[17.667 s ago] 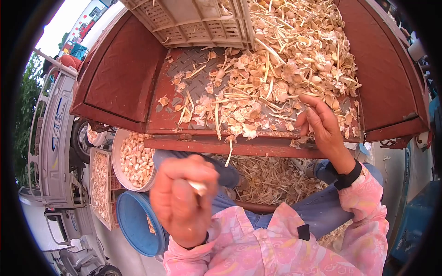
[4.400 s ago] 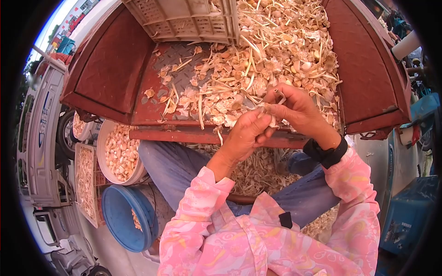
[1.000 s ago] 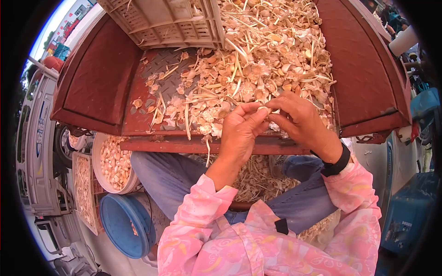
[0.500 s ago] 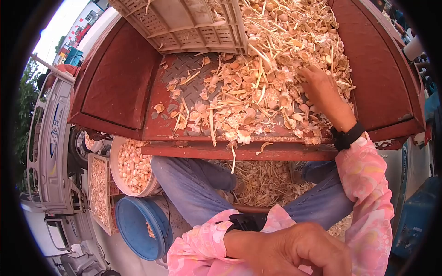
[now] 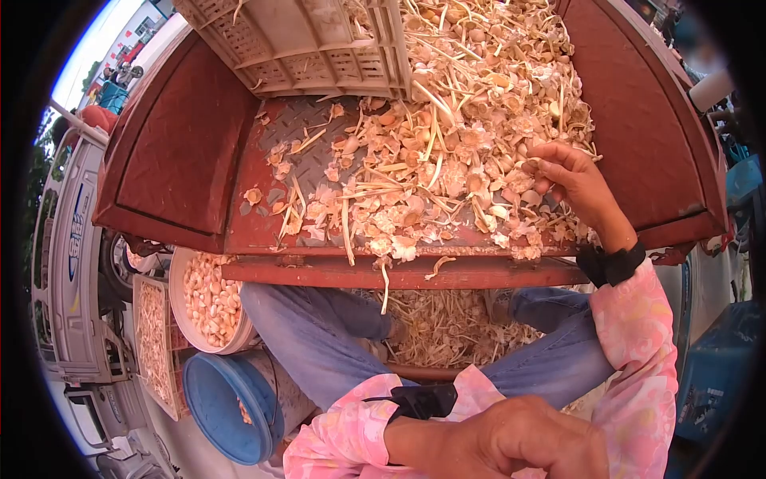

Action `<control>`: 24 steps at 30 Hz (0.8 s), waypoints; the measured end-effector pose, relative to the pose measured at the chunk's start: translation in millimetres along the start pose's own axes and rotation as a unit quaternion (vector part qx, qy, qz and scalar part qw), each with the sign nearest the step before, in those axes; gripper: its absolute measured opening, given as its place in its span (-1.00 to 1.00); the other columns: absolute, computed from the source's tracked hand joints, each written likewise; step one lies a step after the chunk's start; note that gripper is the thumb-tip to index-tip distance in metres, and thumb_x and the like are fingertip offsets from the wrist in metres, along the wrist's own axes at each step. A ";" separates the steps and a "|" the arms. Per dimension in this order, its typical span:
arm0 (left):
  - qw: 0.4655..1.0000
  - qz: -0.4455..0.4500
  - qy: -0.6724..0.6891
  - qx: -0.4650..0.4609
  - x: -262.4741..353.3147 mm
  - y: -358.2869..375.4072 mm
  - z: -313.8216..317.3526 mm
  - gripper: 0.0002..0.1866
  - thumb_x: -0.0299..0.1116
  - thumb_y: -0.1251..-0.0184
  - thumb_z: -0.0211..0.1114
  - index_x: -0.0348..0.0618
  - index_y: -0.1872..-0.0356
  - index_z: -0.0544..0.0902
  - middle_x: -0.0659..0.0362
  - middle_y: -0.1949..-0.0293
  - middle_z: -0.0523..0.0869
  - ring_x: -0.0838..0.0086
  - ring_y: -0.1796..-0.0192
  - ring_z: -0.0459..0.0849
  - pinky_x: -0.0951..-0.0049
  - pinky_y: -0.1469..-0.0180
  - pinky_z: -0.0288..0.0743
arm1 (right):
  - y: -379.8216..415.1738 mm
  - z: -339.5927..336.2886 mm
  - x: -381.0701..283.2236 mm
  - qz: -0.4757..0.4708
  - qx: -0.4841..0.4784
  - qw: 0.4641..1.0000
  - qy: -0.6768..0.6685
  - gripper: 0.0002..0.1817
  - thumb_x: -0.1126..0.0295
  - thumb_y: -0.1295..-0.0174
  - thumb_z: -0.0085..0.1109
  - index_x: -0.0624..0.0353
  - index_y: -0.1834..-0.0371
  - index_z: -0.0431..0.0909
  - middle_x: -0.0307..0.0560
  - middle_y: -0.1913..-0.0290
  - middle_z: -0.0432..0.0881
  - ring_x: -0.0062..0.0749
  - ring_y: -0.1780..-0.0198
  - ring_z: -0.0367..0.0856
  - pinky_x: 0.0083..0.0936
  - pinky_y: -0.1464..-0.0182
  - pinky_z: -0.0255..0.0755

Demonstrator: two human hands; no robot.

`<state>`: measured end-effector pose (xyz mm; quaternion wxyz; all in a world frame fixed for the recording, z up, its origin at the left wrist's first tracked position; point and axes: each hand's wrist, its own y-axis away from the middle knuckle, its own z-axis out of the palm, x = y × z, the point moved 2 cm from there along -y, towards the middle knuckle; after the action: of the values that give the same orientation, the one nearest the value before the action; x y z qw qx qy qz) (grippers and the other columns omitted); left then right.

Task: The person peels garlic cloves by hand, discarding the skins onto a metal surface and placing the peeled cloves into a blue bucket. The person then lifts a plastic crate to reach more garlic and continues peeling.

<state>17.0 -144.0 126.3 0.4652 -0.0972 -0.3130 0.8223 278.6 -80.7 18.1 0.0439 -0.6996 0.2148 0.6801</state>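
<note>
My right hand (image 5: pixel 576 185) is over the right part of the heap of garlic skins and stalks (image 5: pixel 479 120), thumb and forefinger pinched together on a small garlic piece (image 5: pixel 531 165). Near the bottom edge of the view is my left hand (image 5: pixel 527 439), close to the camera, with its fingers curled. What it holds, if anything, is hidden. The heap lies on the red metal truck bed (image 5: pixel 299 128), with loose skins and stalks reaching its front lip.
A plastic crate (image 5: pixel 319 48) stands tilted on the bed. At the lower left are a tub of peeled cloves (image 5: pixel 214 299), a blue bucket (image 5: pixel 231 407) and a crate of scraps (image 5: pixel 155 339). More stalks (image 5: pixel 455 323) lie between my legs. A grey truck (image 5: pixel 72 263) is at the left.
My right hand has pulled back from the heap, lifted slightly and moved right, with a small piece now between its fingertips. The whole view has shifted a little.
</note>
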 end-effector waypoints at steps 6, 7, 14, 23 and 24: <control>1.000 0.002 -0.003 0.009 -2.3 2.7 -0.2 -0.81 -0.62 -0.05 0.42 -0.42 0.28 0.66 -0.03 0.26 0.70 0.28 0.15 0.66 0.41 0.16 0.53 | 8.8 -2.3 -7.1 -0.060 0.033 0.998 0.000 -0.85 0.42 -0.35 -0.02 0.18 0.09 0.49 -0.21 0.20 0.64 -0.75 0.40 0.55 -0.83 0.48 0.37; 1.000 0.001 -0.006 0.007 -1.5 2.6 -0.3 -0.81 -0.62 -0.05 0.42 -0.42 0.28 0.66 -0.04 0.26 0.69 0.27 0.15 0.66 0.41 0.17 0.52 | 9.8 -2.6 -9.7 -0.053 0.047 0.997 -0.030 -0.86 0.42 -0.35 -0.03 0.18 0.12 0.48 -0.20 0.19 0.63 -0.75 0.39 0.55 -0.83 0.47 0.38; 0.986 -0.083 -0.076 0.126 9.1 8.7 0.0 -0.83 -0.53 -0.25 0.28 -0.35 0.16 0.56 0.03 0.15 0.59 0.40 0.16 0.58 0.50 0.09 0.44 | 15.0 15.9 -12.1 -0.173 0.047 0.913 0.366 -0.86 0.39 -0.27 0.06 0.23 0.28 0.51 -0.06 0.44 0.57 -0.30 0.35 0.58 -0.35 0.31 0.41; 0.865 -0.099 -0.151 0.468 64.7 40.6 -95.4 -0.82 -0.42 -0.40 0.07 -0.26 0.07 0.46 -0.05 0.09 0.58 0.38 0.12 0.65 0.56 0.17 0.61 | 25.1 29.2 -11.1 -0.227 0.087 0.798 0.551 -0.86 0.39 -0.07 0.20 0.17 0.32 0.54 0.03 0.36 0.57 -0.03 0.24 0.57 -0.19 0.22 0.40; 0.863 -0.103 -0.148 0.472 62.5 38.1 -103.5 -0.82 -0.42 -0.40 0.07 -0.26 0.07 0.46 -0.03 0.09 0.59 0.37 0.11 0.66 0.56 0.17 0.62 | 24.9 34.0 -9.4 -0.214 0.071 0.791 0.569 -0.85 0.38 -0.07 0.20 0.16 0.30 0.54 0.02 0.35 0.56 -0.03 0.24 0.56 -0.20 0.21 0.40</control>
<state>2.6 -62.6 30.2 0.4858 0.2896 0.0394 0.8238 238.1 -88.9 30.5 0.1075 -0.9830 0.0936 0.1156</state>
